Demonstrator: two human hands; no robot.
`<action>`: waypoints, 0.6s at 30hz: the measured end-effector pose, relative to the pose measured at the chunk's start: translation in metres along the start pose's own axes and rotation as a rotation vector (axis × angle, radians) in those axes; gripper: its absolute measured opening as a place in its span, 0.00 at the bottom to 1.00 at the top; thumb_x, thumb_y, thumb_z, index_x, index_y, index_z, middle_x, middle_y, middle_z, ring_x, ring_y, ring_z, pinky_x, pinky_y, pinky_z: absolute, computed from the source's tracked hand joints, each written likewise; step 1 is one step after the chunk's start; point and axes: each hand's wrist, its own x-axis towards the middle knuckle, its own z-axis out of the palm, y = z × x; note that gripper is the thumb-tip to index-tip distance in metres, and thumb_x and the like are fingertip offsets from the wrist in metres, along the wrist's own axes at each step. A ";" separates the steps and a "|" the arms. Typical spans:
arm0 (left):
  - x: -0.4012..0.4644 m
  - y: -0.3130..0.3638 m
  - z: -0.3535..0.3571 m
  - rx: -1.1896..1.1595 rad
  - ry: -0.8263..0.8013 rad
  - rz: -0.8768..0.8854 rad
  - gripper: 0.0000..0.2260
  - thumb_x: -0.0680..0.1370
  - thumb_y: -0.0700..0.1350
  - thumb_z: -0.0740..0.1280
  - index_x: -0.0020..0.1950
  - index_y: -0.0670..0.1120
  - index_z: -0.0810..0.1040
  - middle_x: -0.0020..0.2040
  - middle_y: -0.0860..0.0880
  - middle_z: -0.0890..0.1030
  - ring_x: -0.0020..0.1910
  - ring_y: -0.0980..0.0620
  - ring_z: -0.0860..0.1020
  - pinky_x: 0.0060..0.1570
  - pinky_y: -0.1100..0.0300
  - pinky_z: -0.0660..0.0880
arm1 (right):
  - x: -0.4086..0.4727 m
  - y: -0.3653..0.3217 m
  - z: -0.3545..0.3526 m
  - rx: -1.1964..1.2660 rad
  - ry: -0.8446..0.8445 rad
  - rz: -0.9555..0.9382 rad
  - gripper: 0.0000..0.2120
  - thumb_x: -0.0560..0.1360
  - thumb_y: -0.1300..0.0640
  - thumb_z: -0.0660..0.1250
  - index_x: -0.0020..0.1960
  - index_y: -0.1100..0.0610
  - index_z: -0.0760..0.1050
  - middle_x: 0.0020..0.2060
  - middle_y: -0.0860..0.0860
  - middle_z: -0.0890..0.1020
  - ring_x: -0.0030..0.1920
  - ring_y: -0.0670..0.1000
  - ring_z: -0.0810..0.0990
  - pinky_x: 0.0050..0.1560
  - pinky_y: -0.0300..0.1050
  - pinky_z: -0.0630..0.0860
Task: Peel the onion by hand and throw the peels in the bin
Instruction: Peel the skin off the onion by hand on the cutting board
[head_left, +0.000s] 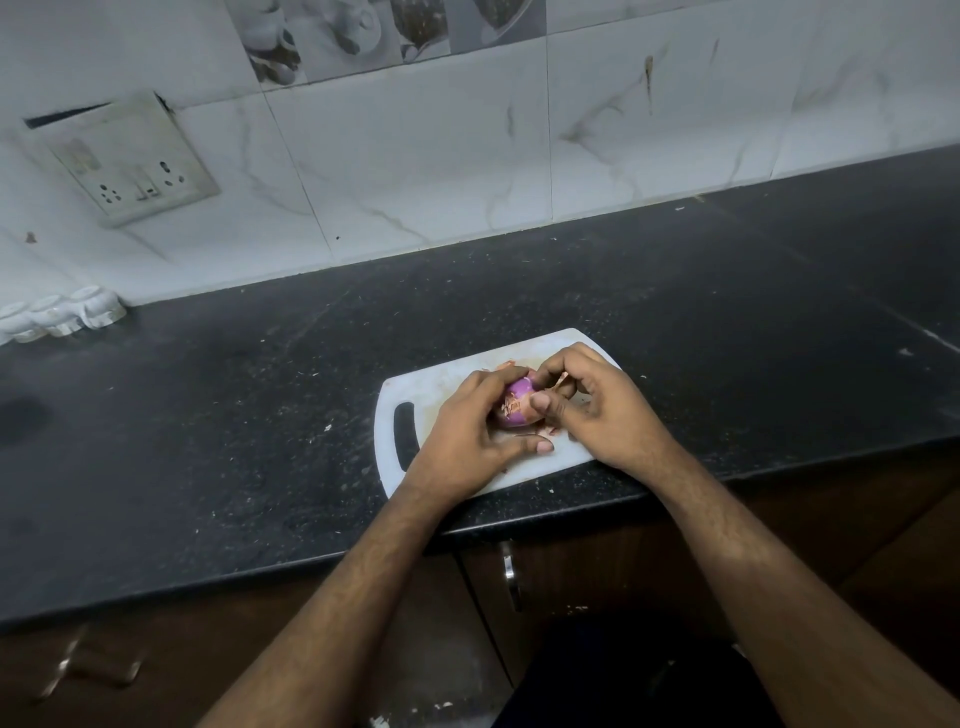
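Note:
A small purple onion (517, 402) sits over a white cutting board (415, 387) near the counter's front edge. My left hand (470, 431) cups the onion from the left, fingers curled around it and thumb stretched along the board. My right hand (587, 402) is at the onion's right side, its thumb and fingers pinching a piece of dry brown peel (558, 382) at the top. Small peel scraps (545, 431) lie on the board under the hands. No bin is in view.
The black stone counter (260, 415) runs along a white tiled wall (415, 156) with a socket plate (135, 161). White ceramic holders (67, 314) stand at the far left. Brown cabinet doors with a metal handle (511, 574) are below the counter edge.

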 end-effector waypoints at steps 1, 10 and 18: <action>0.000 -0.001 0.000 0.013 0.008 0.005 0.36 0.72 0.52 0.82 0.77 0.50 0.73 0.68 0.51 0.77 0.69 0.56 0.74 0.69 0.63 0.74 | 0.000 0.000 0.000 -0.013 0.004 0.000 0.05 0.77 0.61 0.73 0.49 0.53 0.79 0.47 0.47 0.78 0.41 0.44 0.79 0.39 0.31 0.75; -0.001 0.001 0.001 0.028 0.062 0.020 0.30 0.76 0.48 0.79 0.76 0.49 0.74 0.62 0.52 0.77 0.58 0.65 0.75 0.55 0.76 0.72 | 0.000 -0.002 -0.001 -0.086 0.017 -0.040 0.10 0.80 0.59 0.70 0.47 0.44 0.77 0.45 0.41 0.78 0.48 0.40 0.78 0.50 0.29 0.72; -0.001 0.002 0.001 0.007 0.088 0.021 0.31 0.74 0.50 0.80 0.76 0.48 0.75 0.62 0.52 0.78 0.58 0.62 0.76 0.54 0.77 0.72 | -0.001 -0.004 -0.002 -0.059 0.049 -0.072 0.13 0.80 0.61 0.69 0.46 0.43 0.76 0.45 0.42 0.78 0.48 0.41 0.78 0.50 0.29 0.71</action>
